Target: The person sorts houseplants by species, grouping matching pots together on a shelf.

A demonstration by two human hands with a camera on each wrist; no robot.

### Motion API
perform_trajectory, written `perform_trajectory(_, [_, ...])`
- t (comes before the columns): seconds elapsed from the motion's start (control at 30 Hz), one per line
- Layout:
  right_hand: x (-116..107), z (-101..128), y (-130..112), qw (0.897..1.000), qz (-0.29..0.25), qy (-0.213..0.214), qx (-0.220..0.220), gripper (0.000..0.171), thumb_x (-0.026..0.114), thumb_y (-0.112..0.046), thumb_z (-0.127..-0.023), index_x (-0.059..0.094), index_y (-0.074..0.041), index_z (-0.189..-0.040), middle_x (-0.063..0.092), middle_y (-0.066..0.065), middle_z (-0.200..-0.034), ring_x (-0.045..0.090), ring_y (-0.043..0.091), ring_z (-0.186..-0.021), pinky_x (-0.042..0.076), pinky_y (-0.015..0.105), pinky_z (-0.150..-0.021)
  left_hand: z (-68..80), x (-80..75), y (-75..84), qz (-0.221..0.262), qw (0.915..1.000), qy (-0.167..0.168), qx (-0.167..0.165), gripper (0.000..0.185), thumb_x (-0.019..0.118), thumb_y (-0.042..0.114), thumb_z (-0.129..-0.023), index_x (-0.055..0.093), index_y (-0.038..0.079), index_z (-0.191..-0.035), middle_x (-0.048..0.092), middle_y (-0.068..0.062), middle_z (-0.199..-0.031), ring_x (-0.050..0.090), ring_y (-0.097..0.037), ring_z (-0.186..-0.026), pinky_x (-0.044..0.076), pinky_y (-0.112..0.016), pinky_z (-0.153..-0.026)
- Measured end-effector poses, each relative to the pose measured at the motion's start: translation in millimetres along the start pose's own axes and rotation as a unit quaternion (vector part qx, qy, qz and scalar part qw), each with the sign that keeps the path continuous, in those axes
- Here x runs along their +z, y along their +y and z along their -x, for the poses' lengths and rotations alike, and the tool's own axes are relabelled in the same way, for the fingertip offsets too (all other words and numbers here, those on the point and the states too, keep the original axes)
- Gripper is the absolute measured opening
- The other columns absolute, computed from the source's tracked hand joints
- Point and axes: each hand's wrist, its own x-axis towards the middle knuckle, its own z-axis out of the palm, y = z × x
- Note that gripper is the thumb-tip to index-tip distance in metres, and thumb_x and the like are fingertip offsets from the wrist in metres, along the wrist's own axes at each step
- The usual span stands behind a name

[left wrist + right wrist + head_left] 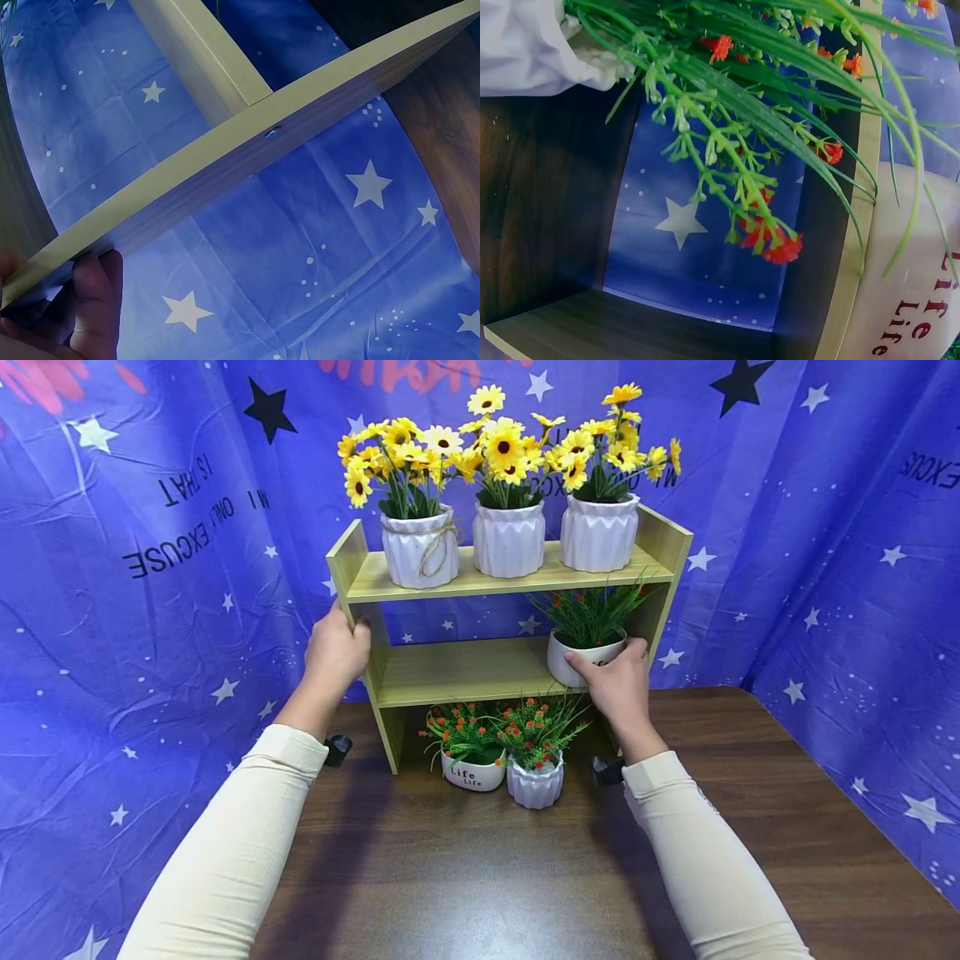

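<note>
Now the right hand [618, 685] grips the small white ceramic pot of grass [587, 653] at the right end of the wooden shelf's [465, 672] middle board, light but breakable, best held around its smooth wall, while the left hand [335, 652] clasps the shelf's left side panel.

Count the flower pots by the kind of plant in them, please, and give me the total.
Pots with yellow daisy-like flowers, top shelf: 3
Pots with green grass and red-orange buds: 3 (one on the middle shelf under the right hand, two on the table)
Total: 6 pots
</note>
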Motion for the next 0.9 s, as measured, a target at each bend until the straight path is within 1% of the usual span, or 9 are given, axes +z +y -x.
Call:
perform_trajectory(0.2, [3.3,-5.6,0.5,1.000,0.019,0.005,-0.003,0.097,0.079,-0.050,-0.079,0.029,0.006,-0.139,0.044,0.029,-0.128,0.050,0.042,-0.114,0.041,0.051,-0.094,-0.9,0.6,-1.0,0.001,1.0000,-0.010,-0.001,0.034,0.044,0.023,-0.101,0.051,0.006,-0.129,0.062,-0.028,-0.123,0.059,-0.049,-0.110,0.045,-0.063,-0.083])
perform_trajectory(0.5, [6.6,-8.3,0.6,1.000,0.016,0.012,-0.009,0.094,0.079,-0.048,-0.080,0.030,0.006,-0.138,0.043,0.029,-0.128,0.049,0.041,-0.115,0.040,0.051,-0.095,-1.7,0.2,-2.0,0.002,1.0000,-0.009,-0.001,0.035,0.044,0.024,-0.101,0.051,0.007,-0.130,0.062,-0.027,-0.123,0.059,-0.049,-0.111,0.044,-0.063,-0.084])
perform_trajectory(0.7, [8.9,-6.3,4.4,1.000,0.004,0.024,-0.016,0.095,0.079,-0.048,-0.080,0.030,0.004,-0.141,0.043,0.027,-0.131,0.048,0.040,-0.118,0.039,0.050,-0.097,-0.9,0.9,-2.5,0.006,0.9999,-0.008,0.004,0.032,0.044,0.023,-0.101,0.051,0.007,-0.128,0.063,-0.027,-0.121,0.060,-0.048,-0.110,0.045,-0.063,-0.082])
perform_trajectory(0.9, [10.7,-6.5,4.7,0.999,0.004,0.029,-0.020,0.095,0.079,-0.049,-0.080,0.030,0.004,-0.142,0.042,0.028,-0.131,0.048,0.041,-0.117,0.039,0.051,-0.096,-1.0,0.3,-2.4,0.006,1.0000,-0.005,0.004,0.033,0.045,0.023,-0.100,0.051,0.006,-0.128,0.062,-0.027,-0.123,0.059,-0.049,-0.111,0.045,-0.063,-0.083])
